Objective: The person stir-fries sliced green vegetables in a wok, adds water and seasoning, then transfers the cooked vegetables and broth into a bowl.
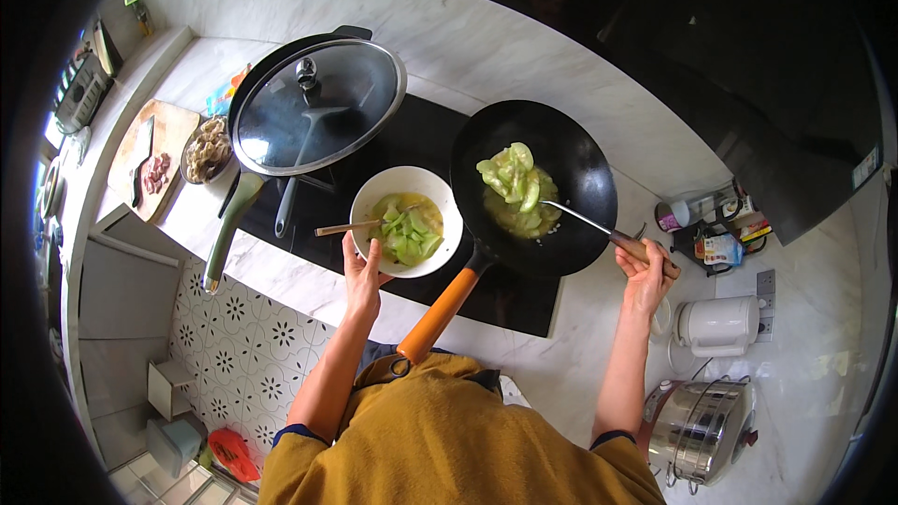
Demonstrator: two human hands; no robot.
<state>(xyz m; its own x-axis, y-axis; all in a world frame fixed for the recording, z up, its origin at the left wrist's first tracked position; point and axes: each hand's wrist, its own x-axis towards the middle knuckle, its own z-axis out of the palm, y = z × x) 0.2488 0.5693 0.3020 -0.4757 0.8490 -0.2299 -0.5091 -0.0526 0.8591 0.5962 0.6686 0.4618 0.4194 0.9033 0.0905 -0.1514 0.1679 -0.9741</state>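
My left hand point(363, 273) grips the near rim of a white bowl point(359, 200), thumb over the edge. Pale green vegetable slices point(410, 235) lie in yellowish broth inside it, and a wooden-handled utensil point(347, 228) leans on its left rim. With my right hand point(645, 277) I hold the wooden handle of a metal spatula point(582, 216). Its head is hidden under a heap of cooked green slices point(515, 175) over the black wok point(582, 154). More broth and bits sit in the wok's bottom. The wok's orange handle point(442, 312) points toward my body. The bowl's right side meets or overlaps the wok's left edge.
Left of the bowl stands a pan with a glass lid point(319, 105) and green handle point(233, 224); a grey spatula point(286, 203) lies beside it. Further left are a bowl of mushrooms point(208, 147) and a cutting board point(172, 123) with a knife point(142, 161) and meat. A white kettle point(719, 322) stands right.
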